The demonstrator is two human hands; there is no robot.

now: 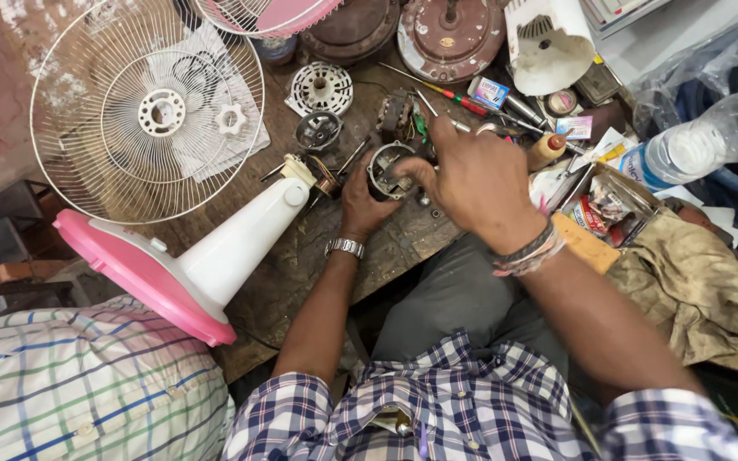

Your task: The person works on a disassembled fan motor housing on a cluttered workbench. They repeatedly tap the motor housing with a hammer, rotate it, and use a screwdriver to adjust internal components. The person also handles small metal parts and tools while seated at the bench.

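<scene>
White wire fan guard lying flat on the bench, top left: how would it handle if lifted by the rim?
The fan guard is probably light for its size: thin wires, mostly open air. It would likely flex or wobble, since only slim spokes join rim and hub. Lying flat, it looks unlikely to roll, though its edge seems to overhang the workbench, so a push might tip it off.
</scene>
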